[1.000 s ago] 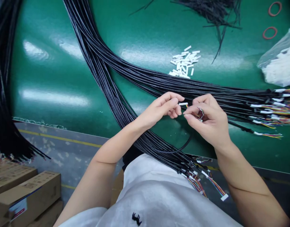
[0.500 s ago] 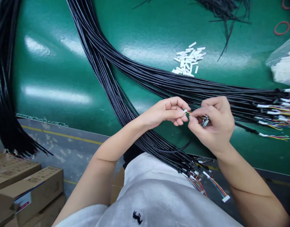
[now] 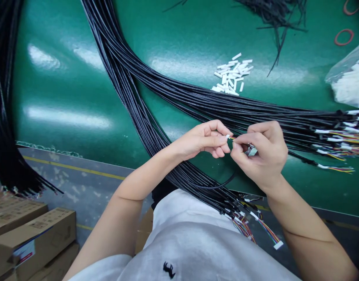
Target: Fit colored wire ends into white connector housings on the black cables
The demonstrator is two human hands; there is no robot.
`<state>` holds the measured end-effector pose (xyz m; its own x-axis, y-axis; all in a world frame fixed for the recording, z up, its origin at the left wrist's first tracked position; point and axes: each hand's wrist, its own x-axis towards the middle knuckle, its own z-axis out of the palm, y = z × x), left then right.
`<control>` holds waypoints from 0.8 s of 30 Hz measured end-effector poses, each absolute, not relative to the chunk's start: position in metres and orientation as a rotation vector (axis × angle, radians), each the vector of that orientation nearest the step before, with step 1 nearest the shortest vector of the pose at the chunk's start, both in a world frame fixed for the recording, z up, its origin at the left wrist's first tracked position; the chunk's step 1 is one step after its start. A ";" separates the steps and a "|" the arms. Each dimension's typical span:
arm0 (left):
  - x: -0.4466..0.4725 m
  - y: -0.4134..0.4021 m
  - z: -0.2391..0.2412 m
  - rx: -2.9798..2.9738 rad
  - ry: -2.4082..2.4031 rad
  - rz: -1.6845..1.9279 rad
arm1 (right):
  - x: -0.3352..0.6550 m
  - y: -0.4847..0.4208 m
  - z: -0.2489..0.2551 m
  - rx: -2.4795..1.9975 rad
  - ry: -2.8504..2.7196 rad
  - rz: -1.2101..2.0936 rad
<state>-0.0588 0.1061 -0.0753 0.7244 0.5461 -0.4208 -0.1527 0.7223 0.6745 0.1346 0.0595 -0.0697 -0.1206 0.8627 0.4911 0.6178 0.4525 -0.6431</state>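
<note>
My left hand (image 3: 210,139) pinches a small white connector (image 3: 227,136) between thumb and fingertips. Thin coloured wires run from the connector to my right hand (image 3: 262,150), whose thumb and index finger are closed on them. A small metallic and pale green piece (image 3: 251,150) shows inside the curl of my right hand; what it is I cannot make out. Both hands are held over a thick bundle of black cables (image 3: 202,99). A second branch of black cables (image 3: 156,136) passes below my left forearm, its coloured wire ends hanging at the table edge.
On the green table (image 3: 68,78) lies a pile of short white connector pieces (image 3: 232,74). A clear bag of white parts (image 3: 350,84), a red ring (image 3: 343,37) and black strips (image 3: 273,13) lie beyond. More cables (image 3: 5,117) hang at left, above cardboard boxes (image 3: 47,234).
The view has shifted slightly, so the table things appear a little further left. Both hands keep their grip, and the white connector sits slightly deeper in my left fingertips.
</note>
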 end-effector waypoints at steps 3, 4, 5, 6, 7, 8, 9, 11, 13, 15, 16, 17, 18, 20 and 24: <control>-0.058 0.107 -0.075 0.653 0.647 0.416 | 0.134 0.059 -0.068 -1.271 -1.821 0.405; -0.058 0.107 -0.075 0.654 0.646 0.416 | 0.134 0.059 -0.067 -1.283 -1.814 0.428; -0.058 0.107 -0.075 0.660 0.649 0.415 | 0.134 0.059 -0.067 -1.298 -1.809 0.444; -0.058 0.107 -0.075 0.670 0.653 0.417 | 0.134 0.059 -0.066 -1.312 -1.805 0.453; -0.058 0.107 -0.075 0.685 0.654 0.422 | 0.134 0.059 -0.066 -1.319 -1.802 0.451; -0.057 0.107 -0.075 0.699 0.654 0.428 | 0.135 0.059 -0.066 -1.321 -1.802 0.443; -0.057 0.107 -0.075 0.711 0.653 0.432 | 0.135 0.059 -0.066 -1.319 -1.808 0.436; -0.057 0.107 -0.075 0.724 0.647 0.434 | 0.135 0.059 -0.066 -1.312 -1.823 0.419; -0.057 0.107 -0.074 0.733 0.646 0.431 | 0.135 0.059 -0.066 -1.307 -1.842 0.408; -0.056 0.106 -0.073 0.751 0.650 0.439 | 0.135 0.059 -0.067 -1.293 -1.846 0.400; -0.056 0.106 -0.073 0.763 0.655 0.446 | 0.135 0.059 -0.067 -1.288 -1.841 0.406; -0.055 0.106 -0.072 0.776 0.664 0.453 | 0.135 0.059 -0.068 -1.288 -1.834 0.423; -0.055 0.105 -0.072 0.788 0.674 0.460 | 0.134 0.059 -0.068 -1.292 -1.824 0.446; -0.053 0.105 -0.072 0.808 0.689 0.466 | 0.134 0.059 -0.068 -1.310 -1.801 0.497; -0.051 0.105 -0.072 0.838 0.705 0.513 | 0.138 0.063 -0.068 -1.315 -1.706 0.661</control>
